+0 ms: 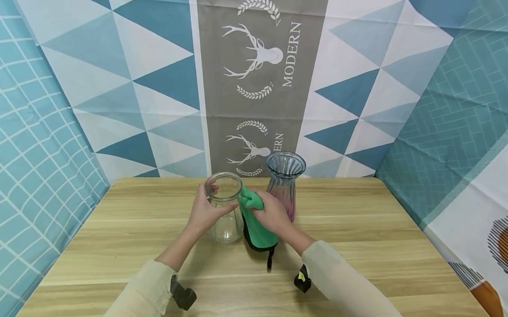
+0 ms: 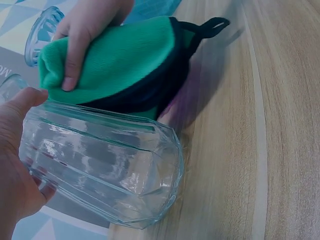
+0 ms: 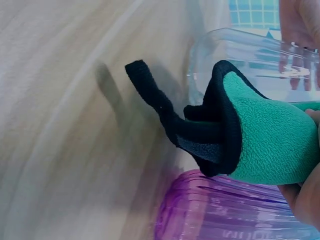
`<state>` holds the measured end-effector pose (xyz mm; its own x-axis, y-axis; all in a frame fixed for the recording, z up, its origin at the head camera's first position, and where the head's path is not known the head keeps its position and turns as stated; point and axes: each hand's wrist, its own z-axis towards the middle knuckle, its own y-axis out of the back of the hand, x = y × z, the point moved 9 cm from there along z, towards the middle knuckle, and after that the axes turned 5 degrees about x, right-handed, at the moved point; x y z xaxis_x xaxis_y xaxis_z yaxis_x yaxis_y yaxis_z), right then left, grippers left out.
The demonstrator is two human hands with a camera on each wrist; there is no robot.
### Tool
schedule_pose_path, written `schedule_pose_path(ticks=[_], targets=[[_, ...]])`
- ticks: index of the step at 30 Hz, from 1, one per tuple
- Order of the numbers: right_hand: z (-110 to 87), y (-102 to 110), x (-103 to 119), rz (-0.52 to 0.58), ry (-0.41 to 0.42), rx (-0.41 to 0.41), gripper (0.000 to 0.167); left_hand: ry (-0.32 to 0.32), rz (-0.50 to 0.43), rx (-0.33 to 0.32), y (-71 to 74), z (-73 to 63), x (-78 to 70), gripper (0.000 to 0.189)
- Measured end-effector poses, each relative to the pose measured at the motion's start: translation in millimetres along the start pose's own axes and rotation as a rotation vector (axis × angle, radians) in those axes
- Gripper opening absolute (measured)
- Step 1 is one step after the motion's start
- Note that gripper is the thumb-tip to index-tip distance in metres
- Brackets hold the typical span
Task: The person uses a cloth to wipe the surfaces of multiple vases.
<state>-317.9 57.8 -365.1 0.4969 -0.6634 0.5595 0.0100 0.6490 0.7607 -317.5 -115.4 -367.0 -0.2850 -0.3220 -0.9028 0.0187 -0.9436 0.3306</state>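
A clear glass vase (image 1: 226, 228) with faceted sides stands near the back of the table. Around its upper part my left hand (image 1: 205, 212) curls, thumb in front and fingers on the far side. My right hand (image 1: 275, 214) grips a bunched green cloth (image 1: 260, 232) with black edging, held against the right side of the clear vase. From the cloth's lower end hangs a black loop (image 3: 146, 84). Just behind the right hand is a ribbed glass vase (image 1: 285, 184), blue at its flared rim and pink-purple below, partly hidden by that hand.
The wood-grain table (image 1: 228, 300) extends in front and to both sides. A patterned fabric backdrop (image 1: 166, 86) rises right behind its far edge, with tiled-pattern fabric (image 1: 13, 144) on the left. Black wrist cameras (image 1: 182, 294) hang beneath both forearms.
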Motion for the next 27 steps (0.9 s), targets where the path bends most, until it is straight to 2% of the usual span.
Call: schedule_pose_path(ticks=[3, 13, 27], targets=[[2.0, 5.1, 3.8, 0.006, 0.001, -0.018, 0.044, -0.012, 0.007, -0.001, 0.4, 0.2, -0.7, 0.096], [3.0, 7.8, 7.3, 0.044, -0.003, -0.001, 0.048, -0.008, 0.029, 0.030, -1.3, -0.7, -3.2, 0.092], [1.9, 1.6, 7.8, 0.000, 0.014, 0.040, 0.047, -0.013, 0.006, 0.037, -1.4, -0.8, -4.5, 0.095]])
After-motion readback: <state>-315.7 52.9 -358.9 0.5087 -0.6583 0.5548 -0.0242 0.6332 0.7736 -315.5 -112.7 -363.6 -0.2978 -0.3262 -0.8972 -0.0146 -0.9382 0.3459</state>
